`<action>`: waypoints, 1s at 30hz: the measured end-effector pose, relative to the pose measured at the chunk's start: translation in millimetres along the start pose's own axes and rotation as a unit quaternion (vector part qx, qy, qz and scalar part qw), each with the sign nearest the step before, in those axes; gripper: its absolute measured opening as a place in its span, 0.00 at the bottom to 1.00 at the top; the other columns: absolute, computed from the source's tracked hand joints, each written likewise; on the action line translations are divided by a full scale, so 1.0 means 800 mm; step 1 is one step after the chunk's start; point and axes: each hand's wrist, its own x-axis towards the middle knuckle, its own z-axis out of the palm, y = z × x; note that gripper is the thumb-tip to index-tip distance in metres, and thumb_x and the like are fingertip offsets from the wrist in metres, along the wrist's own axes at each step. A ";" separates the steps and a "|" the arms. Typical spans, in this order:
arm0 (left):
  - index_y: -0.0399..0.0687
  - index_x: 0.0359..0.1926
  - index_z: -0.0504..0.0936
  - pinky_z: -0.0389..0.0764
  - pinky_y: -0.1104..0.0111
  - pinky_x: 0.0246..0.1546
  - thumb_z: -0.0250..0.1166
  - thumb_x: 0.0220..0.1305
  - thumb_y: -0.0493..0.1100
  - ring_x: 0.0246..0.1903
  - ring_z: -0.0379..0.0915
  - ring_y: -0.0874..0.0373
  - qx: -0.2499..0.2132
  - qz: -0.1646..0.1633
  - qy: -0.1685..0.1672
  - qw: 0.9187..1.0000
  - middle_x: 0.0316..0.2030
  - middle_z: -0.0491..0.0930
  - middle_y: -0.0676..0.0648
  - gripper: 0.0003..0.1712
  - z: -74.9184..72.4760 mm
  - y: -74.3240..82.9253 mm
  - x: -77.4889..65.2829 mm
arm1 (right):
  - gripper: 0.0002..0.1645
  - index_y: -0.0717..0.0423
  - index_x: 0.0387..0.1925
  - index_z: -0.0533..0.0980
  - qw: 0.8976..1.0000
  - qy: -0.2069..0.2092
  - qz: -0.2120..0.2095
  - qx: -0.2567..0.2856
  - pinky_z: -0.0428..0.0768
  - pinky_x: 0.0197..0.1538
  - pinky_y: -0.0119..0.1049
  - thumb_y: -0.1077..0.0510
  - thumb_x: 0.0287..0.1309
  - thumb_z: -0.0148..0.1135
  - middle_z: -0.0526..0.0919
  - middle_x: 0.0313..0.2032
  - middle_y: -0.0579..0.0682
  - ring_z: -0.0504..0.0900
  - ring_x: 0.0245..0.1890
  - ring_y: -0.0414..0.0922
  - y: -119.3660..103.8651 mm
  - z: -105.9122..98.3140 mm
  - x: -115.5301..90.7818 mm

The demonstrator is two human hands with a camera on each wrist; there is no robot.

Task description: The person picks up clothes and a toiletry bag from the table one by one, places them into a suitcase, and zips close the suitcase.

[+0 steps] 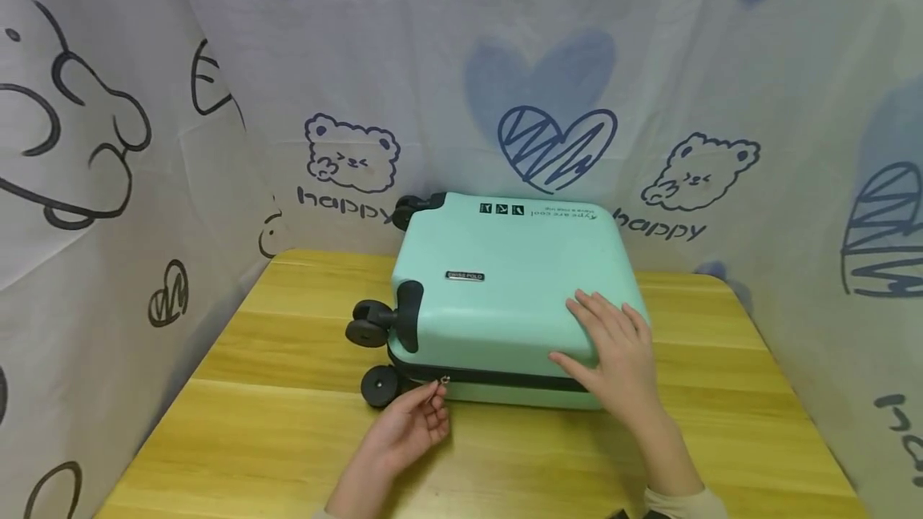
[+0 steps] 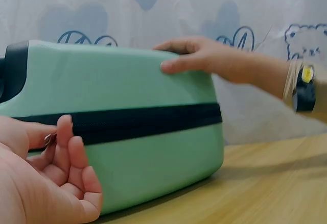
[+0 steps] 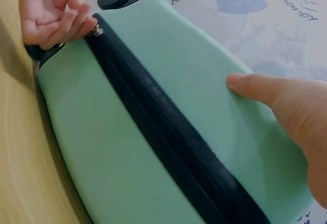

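Observation:
A mint-green hard-shell suitcase [image 1: 505,295] lies flat on the wooden table, its black wheels toward the left. Along its near side runs a black zipper [image 3: 153,101]. My left hand [image 1: 411,427] pinches the metal zipper pull [image 3: 97,29] between thumb and forefinger, near the wheeled end. The other fingers of that hand are loosely curled, as the left wrist view shows. My right hand [image 1: 616,351] rests on the lid at its near right corner, fingers spread over the top and thumb [image 3: 250,87] against the shell.
The wooden table [image 1: 274,391] extends around the suitcase. White cloth [image 1: 433,38] printed with hearts and bears hangs behind and at both sides, close to the suitcase's far edge. Black wheels [image 1: 380,385] stick out on the left. A dark band [image 2: 305,89] circles the right wrist.

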 end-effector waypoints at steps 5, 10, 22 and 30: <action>0.50 0.34 0.80 0.70 0.71 0.43 0.49 0.76 0.45 0.33 0.67 0.63 -0.061 -0.018 0.016 0.998 0.28 0.74 0.57 0.15 0.008 0.003 -0.004 | 0.47 0.51 0.61 0.75 1.000 0.022 -0.011 0.007 0.61 0.66 0.56 0.26 0.47 0.61 0.79 0.59 0.54 0.74 0.61 0.55 0.005 0.001 0.001; 0.48 0.35 0.81 0.70 0.71 0.44 0.50 0.75 0.43 0.33 0.66 0.62 -0.068 -0.018 0.044 0.997 0.28 0.74 0.56 0.14 0.013 0.009 -0.012 | 0.46 0.51 0.60 0.76 0.999 0.029 -0.012 0.017 0.62 0.66 0.55 0.27 0.43 0.65 0.80 0.59 0.53 0.75 0.61 0.54 0.007 0.003 0.004; 0.47 0.33 0.78 0.69 0.72 0.43 0.47 0.76 0.43 0.32 0.65 0.63 -0.116 -0.005 0.062 0.991 0.26 0.73 0.56 0.16 0.000 0.023 -0.033 | 0.46 0.51 0.56 0.79 0.998 0.058 -0.015 0.037 0.65 0.64 0.53 0.28 0.39 0.67 0.83 0.55 0.51 0.79 0.57 0.53 0.008 0.004 0.006; 0.46 0.32 0.78 0.69 0.72 0.43 0.47 0.76 0.42 0.32 0.65 0.63 -0.114 -0.017 0.062 0.991 0.25 0.72 0.56 0.16 0.000 0.029 -0.035 | 0.46 0.52 0.55 0.80 0.997 0.073 -0.020 0.031 0.67 0.63 0.53 0.29 0.36 0.68 0.84 0.55 0.51 0.80 0.56 0.52 0.010 0.002 0.002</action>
